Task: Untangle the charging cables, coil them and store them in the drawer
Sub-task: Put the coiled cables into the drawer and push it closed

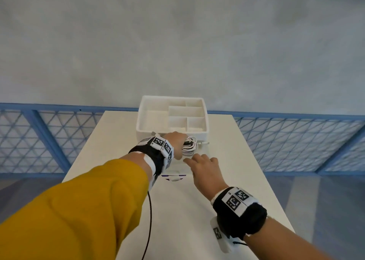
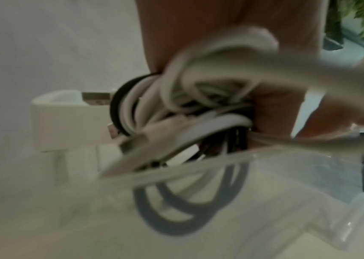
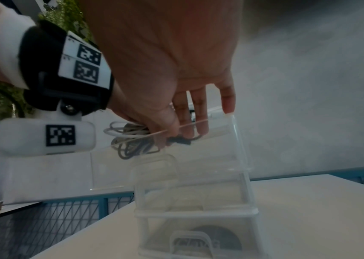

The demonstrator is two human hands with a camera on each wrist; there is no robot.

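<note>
White table [image 1: 122, 129] against a grey wall, blue mesh railing behind. Left hand [image 1: 174, 141] has its fingers curled tight round the coiled cables [image 1: 189, 145], holding the bundle over the open clear drawer [image 3: 238, 150], just below the white divided tray [image 1: 142, 121]. Right hand [image 1: 205, 169] sits alongside, fingers loose and straight, tips at the drawer's rim.

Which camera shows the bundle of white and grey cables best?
The left wrist view: the coiled white and grey cable bundle fills it, though blurred. The head view shows only small white loops beside the left hand; the right wrist view shows it small.
</note>
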